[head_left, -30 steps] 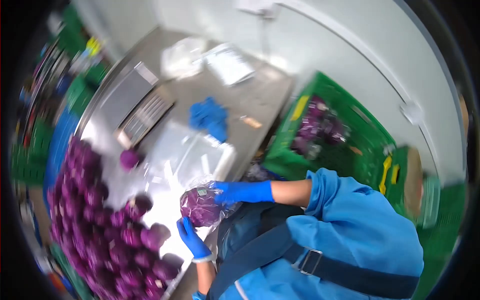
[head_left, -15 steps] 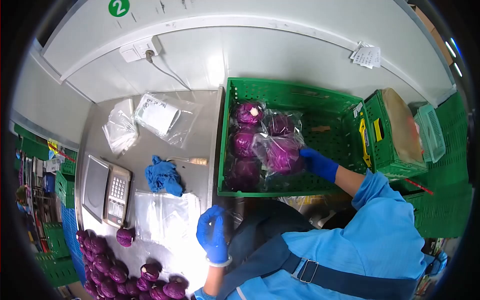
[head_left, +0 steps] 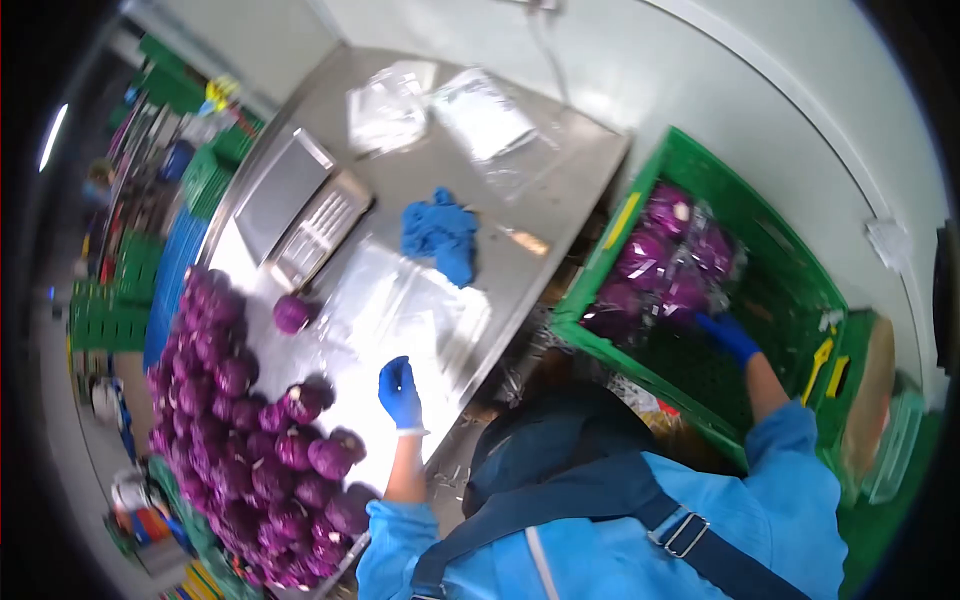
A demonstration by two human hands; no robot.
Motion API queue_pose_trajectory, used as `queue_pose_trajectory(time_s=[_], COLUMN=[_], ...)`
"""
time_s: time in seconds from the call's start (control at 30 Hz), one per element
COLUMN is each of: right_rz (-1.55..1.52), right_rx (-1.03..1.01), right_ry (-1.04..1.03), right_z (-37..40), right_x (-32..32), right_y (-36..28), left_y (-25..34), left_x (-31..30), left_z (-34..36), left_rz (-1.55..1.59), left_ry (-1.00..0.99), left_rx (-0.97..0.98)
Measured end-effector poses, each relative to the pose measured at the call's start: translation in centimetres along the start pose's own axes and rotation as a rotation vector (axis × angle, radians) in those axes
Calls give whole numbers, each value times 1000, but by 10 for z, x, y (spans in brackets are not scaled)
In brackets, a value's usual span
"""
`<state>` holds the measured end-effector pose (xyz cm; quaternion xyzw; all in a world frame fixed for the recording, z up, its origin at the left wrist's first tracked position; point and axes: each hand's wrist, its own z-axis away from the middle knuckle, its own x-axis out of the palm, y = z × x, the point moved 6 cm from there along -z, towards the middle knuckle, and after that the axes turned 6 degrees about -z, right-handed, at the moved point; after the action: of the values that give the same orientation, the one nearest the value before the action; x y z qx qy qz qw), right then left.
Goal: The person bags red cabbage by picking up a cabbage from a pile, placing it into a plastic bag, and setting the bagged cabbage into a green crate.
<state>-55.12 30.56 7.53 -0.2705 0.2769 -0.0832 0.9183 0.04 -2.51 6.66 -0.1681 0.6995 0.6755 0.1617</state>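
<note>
Our right hand (head_left: pixel 730 338) against a bagged red cabbage (head_left: pixel 686 296) in the green crate (head_left: pixel 770 235)
We cannot tell how far its blurred fingers are parted; our left hand (head_left: pixel 401 395), fingers curled together, hangs over the steel table (head_left: pixel 588 152) near a heap of loose red cabbages (head_left: pixel 272 478), while more bagged cabbages (head_left: pixel 643 252) sit grouped at the crate's left end

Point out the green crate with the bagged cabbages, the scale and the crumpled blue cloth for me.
Green crate (head_left: pixel 765 235): head view, on the inside of its far wall.
Scale (head_left: pixel 320 224): head view, on its keypad.
Blue cloth (head_left: pixel 440 234): head view, on the middle of its folds.
</note>
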Motion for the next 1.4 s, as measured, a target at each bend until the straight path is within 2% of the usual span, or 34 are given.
queue_pose_trajectory(time_s=[0.03,0.07,0.1,0.13,0.17,0.2,0.27,0.33,0.37,0.4,0.43,0.5,0.53,0.6,0.67,0.7,0.73,0.8,0.83,0.87,0.93,1.0,1.07,1.13,1.2,1.3,1.33,1.4], right_rz=[455,707,948,779,605,424,264,309,88,117,59,139,190,121,-93,251,590,856,717,551,63,-183,-104,-72,-76,-27,-46,-202], right_rx=[113,24,-65,-286,-501,-718,-960,-1122,-966,-871,-848,-672,-763,-732,-641,-788,-926,-965,-898,-1008,-924,-692,-635,-460,-323,-232,-165,-47], right_ry=[20,166,321,375,418,451,309,8,-322,-384,-437,-678,-772,-821,-852,-728,-579,-737,-758,-686,-679,-833,-939,-924,-1004,-890,-842,-1030], right_z=[12,28,45,58,73,91,128,163,170,160,137,140,138,129,115,108,105,122,144,153,132,168,169,159,159,165,166,156], right_x=[-16,-26,-32,-25,-15,-3,61,146,235,286,343,434,469,501,503,497,492,496,499,507,540,589,664,742,811,907,931,994], right_y=[-17,-49,-77,-109,-145,-182,-249,-298,-309,-303,-279,-272,-266,-262,-274,-281,-293,-305,-330,-359,-418,-487,-525,-545,-569,-605,-611,-620], left_y=[-8,-13,-21,-35,-64,-56,-94,-70,-51,-15,-4,8,5,-10,-54,-73,-80,-49,-40,-40,-43,-38,-73,-86,-87,-97,-102,-105], left_x=[-7,-8,-1,8,22,18,12,0,-28,-44,-52,-61,-67,-95,-125,-144,-163,-192,-199,-196,-186,-176,-139,-119,-117,-102,-106,-115], left_z=[-4,-9,-12,-13,-17,-15,-24,-20,-18,-12,-8,3,7,7,5,4,1,-6,-10,-12,-17,-20,-15,-14,-15,-7,-11,-14], left_rz=[-80,-158,-220,-277,-567,-609,-307,39,203,243,199,251,353,415,488,425,296,27,-179,-260,-338,-319,-236,-214,-152,-153,-130,-77], left_ry=[23,38,-36,-118,-312,-264,-182,-167,-113,-94,-100,-186,-187,-29,278,393,470,439,391,376,266,124,-57,-138,-167,-252,-248,-237], left_rx=[39,75,88,101,170,190,-3,-78,-116,-109,-47,-68,-131,-211,-232,-298,-271,-215,-113,-17,42,157,136,207,276,403,367,285])
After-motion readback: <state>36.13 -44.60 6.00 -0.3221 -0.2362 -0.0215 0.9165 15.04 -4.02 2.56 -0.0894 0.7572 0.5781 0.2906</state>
